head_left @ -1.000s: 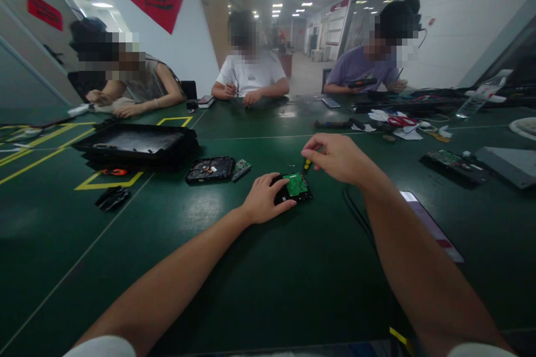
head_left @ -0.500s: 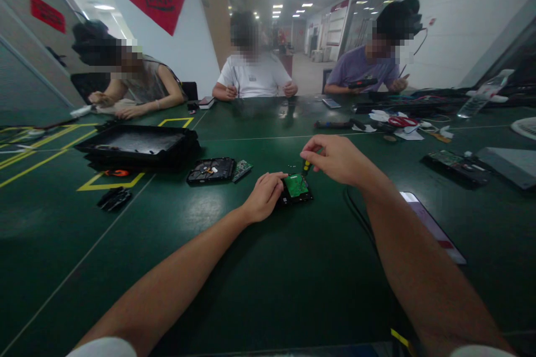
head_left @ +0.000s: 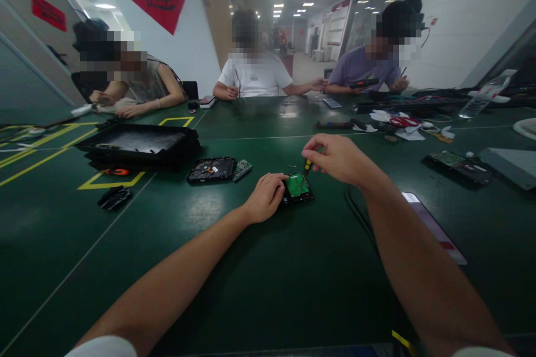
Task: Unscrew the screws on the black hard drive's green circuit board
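Observation:
A hard drive (head_left: 298, 198) lies on the green table with its green circuit board (head_left: 297, 184) facing up. My left hand (head_left: 265, 197) grips the drive's left side, its index finger reaching along the top edge. Above the far right corner, my right hand (head_left: 329, 157) is closed around a small yellow-and-black screwdriver (head_left: 307, 165), which points down at the board. The screwdriver's tip is too small to make out. A few tiny screws (head_left: 292, 166) lie just behind the drive. To the left are another hard drive (head_left: 211, 170) and a loose circuit board (head_left: 242, 169).
Stacked black trays (head_left: 138, 142) stand at left, near black gloves (head_left: 114, 198). A phone (head_left: 435, 228) and a cable (head_left: 359, 212) lie by my right forearm. Farther right are another drive (head_left: 458, 167), a grey box (head_left: 513, 166) and a bottle (head_left: 483, 97). Three people sit opposite.
The person opposite in the middle has stretched an arm toward the person on the right. My hands have barely moved; the left still holds the hard drive and the right the screwdriver.

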A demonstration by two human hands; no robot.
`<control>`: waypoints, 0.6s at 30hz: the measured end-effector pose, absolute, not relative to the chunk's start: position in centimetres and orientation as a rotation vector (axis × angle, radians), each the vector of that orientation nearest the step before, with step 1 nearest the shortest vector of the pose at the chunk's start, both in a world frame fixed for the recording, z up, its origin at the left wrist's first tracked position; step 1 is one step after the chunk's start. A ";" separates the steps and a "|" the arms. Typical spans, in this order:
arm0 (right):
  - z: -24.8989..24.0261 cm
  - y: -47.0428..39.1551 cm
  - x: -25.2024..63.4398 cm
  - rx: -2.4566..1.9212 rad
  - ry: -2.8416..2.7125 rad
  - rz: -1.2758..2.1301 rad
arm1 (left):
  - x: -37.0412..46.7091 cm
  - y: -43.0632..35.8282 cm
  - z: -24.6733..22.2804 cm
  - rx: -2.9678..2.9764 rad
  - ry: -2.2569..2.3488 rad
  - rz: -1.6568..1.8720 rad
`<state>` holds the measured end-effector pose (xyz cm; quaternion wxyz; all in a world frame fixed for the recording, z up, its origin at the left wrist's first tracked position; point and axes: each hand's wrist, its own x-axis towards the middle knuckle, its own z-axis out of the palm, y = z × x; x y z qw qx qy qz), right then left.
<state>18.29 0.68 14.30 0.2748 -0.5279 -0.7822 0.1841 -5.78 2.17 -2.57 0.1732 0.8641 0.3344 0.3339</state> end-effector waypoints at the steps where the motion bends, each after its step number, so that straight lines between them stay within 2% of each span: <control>1: 14.3 0.7 18.3 -1.420 -2.099 0.506 | -5.8 2.2 -2.6 2.457 0.947 0.949; 7: 14.2 0.6 18.2 -1.386 -2.078 0.593 | -5.7 2.0 -2.4 2.463 0.951 0.960; 18: 14.2 0.5 18.2 -1.389 -2.120 0.526 | -5.4 1.9 -2.2 2.408 0.990 1.021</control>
